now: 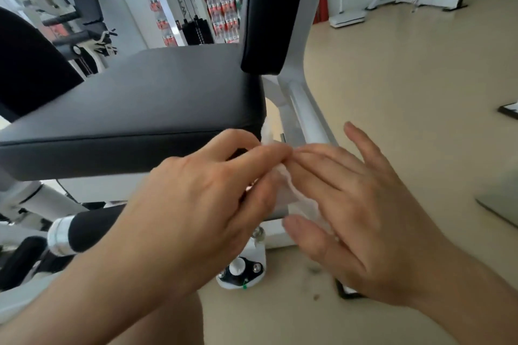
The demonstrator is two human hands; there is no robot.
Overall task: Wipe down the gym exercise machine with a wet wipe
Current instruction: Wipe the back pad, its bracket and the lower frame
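- One machine to wipe: its black seat (134,98) fills the view ahead of me, and no part of it is touched yet.
- The back pad (269,8) stands upright just beyond the seat's right end, on the white frame (305,109).
- My left hand (201,199) is curled, thumb and forefinger pinching the wipe's top edge, just in front of the seat's near right corner.
- My right hand (364,218) lies fairly straight along the wipe, little finger spread wide and thumb below it. Whether that thumb nips the cloth I cannot tell.
- The wipe (297,196) hangs bunched between both hands, clear of the seat.
- I judge I'm unfolding it. To do that well I should draw the edges apart gently so it opens flat without tearing, then lay a broad face on the seat, not a wad.
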